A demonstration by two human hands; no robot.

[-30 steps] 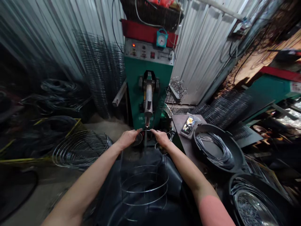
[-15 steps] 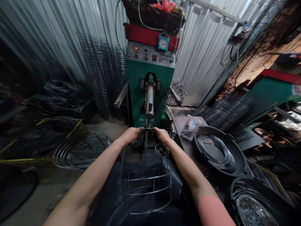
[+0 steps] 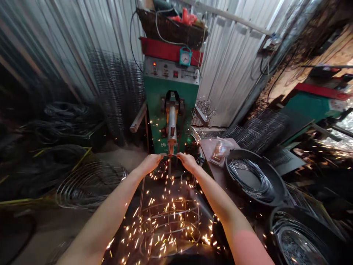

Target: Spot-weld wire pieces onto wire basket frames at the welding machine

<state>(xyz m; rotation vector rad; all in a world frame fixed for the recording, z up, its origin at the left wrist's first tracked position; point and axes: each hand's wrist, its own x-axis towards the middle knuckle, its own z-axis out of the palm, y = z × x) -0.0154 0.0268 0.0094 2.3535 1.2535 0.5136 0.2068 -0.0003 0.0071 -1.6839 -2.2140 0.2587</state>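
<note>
A wire frame (image 3: 176,212) of curved and upright thin rods hangs over my lap, its far end raised to the spot welder (image 3: 156,94). My left hand (image 3: 149,162) pinches the frame's far wire just left of the welder's electrode (image 3: 171,141). On the right of it, my right hand (image 3: 188,162) is closed on the same wire. Between my hands the electrode meets the wire. Bright sparks spray from there down over the frame and my dark apron. Blur and sparks hide some of the lower rods.
Round black tubs (image 3: 278,187) with wire rings stand at the right, beside a small table (image 3: 206,151). Curved wire racks (image 3: 79,187) lie at the left. Stacked wire mesh (image 3: 116,92) leans on the corrugated wall. A teal clock (image 3: 185,57) hangs on the welder.
Sparks now burst from the electrode, where none showed before. Both hands keep their grip on the wire frame. The view has shifted slightly, so the welder sits lower and further left.
</note>
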